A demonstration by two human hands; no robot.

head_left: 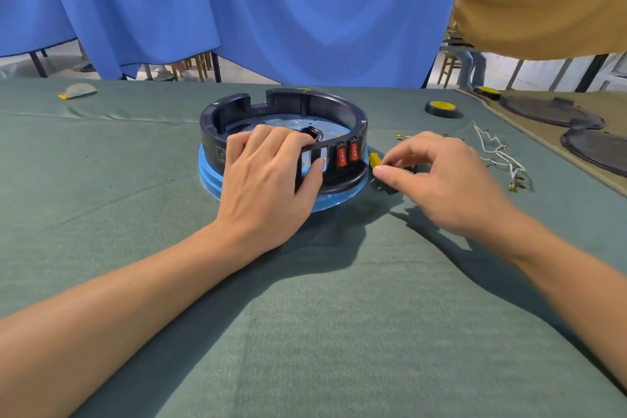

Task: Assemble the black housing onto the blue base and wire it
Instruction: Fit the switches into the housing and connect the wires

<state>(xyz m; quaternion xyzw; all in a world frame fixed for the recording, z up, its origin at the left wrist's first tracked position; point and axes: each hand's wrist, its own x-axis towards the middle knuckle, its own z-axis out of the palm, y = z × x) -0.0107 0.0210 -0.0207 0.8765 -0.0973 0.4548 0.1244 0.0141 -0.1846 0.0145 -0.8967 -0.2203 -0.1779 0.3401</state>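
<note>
The black ring housing (325, 102) sits on the blue base (212, 176) at the table's middle. Two red rocker switches (346, 153) fill slots in its near wall, with two open slots beside them. My left hand (268, 176) grips the near wall, fingers curled over the rim and thumb at an open slot. My right hand (437, 176) pinches a small black and yellow switch part (376, 159) just right of the housing, low over the cloth. Loose white wires (498, 153) with brass terminals lie further right.
Green cloth (305, 316) covers the table. A yellow and black tape roll (442, 108) lies at back right, another (487, 92) behind it. Two dark round lids (549, 110) rest on a tan mat at far right. A grey scrap (79, 90) lies at back left. Blue curtain behind.
</note>
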